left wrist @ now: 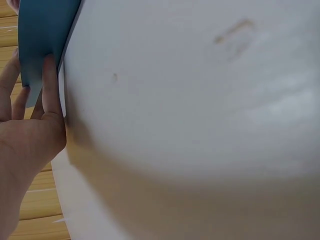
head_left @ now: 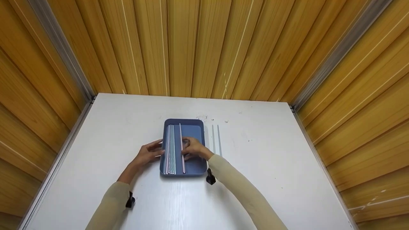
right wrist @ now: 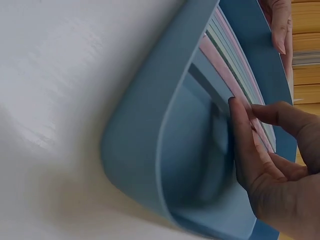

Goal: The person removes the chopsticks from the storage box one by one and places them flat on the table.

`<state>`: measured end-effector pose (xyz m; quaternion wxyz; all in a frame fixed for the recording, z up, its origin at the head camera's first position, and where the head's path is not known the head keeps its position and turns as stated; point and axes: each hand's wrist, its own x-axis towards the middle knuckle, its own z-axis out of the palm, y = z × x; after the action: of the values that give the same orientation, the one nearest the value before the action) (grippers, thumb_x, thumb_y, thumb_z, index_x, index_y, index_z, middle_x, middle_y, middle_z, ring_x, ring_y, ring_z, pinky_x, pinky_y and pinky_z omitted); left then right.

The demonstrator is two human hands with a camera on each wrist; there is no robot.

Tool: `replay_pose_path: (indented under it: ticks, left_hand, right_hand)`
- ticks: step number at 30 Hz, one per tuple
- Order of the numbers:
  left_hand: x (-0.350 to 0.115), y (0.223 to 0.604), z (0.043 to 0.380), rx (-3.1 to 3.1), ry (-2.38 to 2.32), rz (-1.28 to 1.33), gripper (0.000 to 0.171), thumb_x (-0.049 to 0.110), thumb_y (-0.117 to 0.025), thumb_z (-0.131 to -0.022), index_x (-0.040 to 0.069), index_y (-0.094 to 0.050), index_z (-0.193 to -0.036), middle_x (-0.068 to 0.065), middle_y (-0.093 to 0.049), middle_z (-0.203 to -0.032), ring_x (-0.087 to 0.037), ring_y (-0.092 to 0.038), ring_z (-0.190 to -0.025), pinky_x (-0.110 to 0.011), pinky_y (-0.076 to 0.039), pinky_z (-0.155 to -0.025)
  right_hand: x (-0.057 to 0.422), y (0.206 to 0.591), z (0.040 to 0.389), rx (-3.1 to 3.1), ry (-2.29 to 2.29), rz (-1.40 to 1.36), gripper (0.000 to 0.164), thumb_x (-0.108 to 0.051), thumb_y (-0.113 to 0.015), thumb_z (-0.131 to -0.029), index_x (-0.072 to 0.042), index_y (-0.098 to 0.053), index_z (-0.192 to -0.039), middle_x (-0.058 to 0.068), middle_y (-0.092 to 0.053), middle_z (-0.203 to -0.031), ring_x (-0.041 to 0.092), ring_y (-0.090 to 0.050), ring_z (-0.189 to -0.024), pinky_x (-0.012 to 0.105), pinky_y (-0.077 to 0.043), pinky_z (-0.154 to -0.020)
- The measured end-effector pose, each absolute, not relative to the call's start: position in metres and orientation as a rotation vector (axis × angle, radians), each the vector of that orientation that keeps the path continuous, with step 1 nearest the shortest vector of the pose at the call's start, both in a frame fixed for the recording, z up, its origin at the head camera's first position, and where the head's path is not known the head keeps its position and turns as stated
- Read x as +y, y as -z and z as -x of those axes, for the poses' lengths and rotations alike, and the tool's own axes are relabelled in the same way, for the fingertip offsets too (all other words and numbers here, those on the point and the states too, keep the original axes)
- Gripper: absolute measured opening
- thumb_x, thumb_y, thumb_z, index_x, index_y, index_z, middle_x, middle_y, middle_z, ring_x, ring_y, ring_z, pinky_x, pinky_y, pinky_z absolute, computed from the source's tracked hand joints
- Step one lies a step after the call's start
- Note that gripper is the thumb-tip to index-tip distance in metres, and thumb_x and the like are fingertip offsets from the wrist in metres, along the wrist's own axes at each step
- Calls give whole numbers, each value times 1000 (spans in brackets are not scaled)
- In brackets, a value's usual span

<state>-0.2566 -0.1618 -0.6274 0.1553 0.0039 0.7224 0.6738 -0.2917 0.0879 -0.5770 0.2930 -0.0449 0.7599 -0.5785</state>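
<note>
A blue rectangular tray (head_left: 193,131) lies on the table. Along its left side several pink and green chopsticks (head_left: 171,150) lie parallel, lengthwise. My right hand (head_left: 193,148) is inside the tray, pinching a pink chopstick (head_left: 183,166) between thumb and fingers, apart from the row and nearly parallel to it. In the right wrist view this pink chopstick (right wrist: 220,62) passes between the fingertips. My left hand (head_left: 148,154) rests against the tray's left wall, fingers fairly straight; one fingertip reaches over the rim in the right wrist view.
Two pale chopsticks (head_left: 219,137) lie on the white table (head_left: 271,166) just right of the tray, partly behind my right forearm. Wood-look panels (head_left: 179,48) stand behind the table and at both sides. Small marks dot the tabletop beyond the tray.
</note>
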Motion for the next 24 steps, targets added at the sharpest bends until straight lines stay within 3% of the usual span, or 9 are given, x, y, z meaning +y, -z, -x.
replay_pose_path:
  ticks: [11,24]
  left_hand:
    - [-160,626,257,2064,-1920,-13,68,9,-73,-95,11,-43,-156,-24,-51,-152,-30,-62,-128,-39,-59,-101]
    - [-163,629,255,2048,-1949,-30,69,10,-74,-94,8,-42,-156,-26,-50,-151,-27,-62,-128,-37,-59,-101]
  right_hand:
    - [97,566,292,2084,1526,187,84,18,-66,-83,-1,-32,-157,8,-59,-89,17,-64,-68,49,-66,-76]
    - [123,546,296,2008,1612,207,83,20,-61,-87,-7,-32,-159,9,-58,-94,20,-70,-78,44,-67,-72]
